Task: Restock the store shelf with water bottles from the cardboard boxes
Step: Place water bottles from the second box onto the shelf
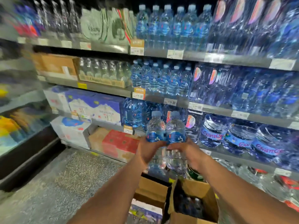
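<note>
Gripping one bottle [155, 127] low down, the left hand [148, 151] is holding it upright. The right hand [191, 153] is clutching a second bottle [175, 126], touching it. Both arms are stretching forward over the open box [209, 198], before the shelf [216, 109].

Left bottle [155, 126], right bottle [175, 126]: clear, blue labels, capped, upright, touching, before shelf [215, 110]. Box [208, 196] open, below them.

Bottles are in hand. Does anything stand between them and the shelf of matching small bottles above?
Nothing visible does. The left hand holds the left bottle and the right hand the right bottle, in open air before the shelving. The matching row above looks full in front; no free slot shows.
</note>
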Tool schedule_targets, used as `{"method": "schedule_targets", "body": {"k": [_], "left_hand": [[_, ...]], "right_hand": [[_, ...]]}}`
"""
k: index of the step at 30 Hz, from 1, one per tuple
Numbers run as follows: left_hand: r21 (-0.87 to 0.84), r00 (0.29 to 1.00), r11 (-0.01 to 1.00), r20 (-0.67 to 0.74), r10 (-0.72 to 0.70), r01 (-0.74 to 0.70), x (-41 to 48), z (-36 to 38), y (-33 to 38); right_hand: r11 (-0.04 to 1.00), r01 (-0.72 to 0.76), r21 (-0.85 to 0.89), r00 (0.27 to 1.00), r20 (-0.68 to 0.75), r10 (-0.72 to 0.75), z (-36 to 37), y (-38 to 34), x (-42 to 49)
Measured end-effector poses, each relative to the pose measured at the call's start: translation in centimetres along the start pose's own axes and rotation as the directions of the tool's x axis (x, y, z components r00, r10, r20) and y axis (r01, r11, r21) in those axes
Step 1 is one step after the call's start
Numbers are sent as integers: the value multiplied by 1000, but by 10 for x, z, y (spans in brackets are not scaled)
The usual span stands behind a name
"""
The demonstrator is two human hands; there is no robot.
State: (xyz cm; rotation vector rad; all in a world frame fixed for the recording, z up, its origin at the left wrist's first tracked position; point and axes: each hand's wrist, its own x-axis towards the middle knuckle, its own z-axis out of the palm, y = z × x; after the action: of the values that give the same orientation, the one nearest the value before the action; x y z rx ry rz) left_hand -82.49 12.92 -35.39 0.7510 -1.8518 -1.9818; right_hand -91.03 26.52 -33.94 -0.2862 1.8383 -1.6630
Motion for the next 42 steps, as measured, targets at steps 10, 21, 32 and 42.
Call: {"method": "schedule_targets", "body": {"k": [10,21,32,42], "left_hand": [[-22,999,999,-45,24,-25,-2,-29,49],[-52,994,994,-54,91,-94,85,-12,83],[43,987,997,-141,70,-65,184,34,110],[294,997,955,-60,43,-24,297,41,121]], "right_hand": [[997,61,-53,998,-12,-61,34,-55,-5],[996,81,-29,996,31,-80,16,-102,73],[995,71,-73,997,-34,-73,-28,-140,171],[998,57,-38,961,-268,-66,-31,-159,251]]}}
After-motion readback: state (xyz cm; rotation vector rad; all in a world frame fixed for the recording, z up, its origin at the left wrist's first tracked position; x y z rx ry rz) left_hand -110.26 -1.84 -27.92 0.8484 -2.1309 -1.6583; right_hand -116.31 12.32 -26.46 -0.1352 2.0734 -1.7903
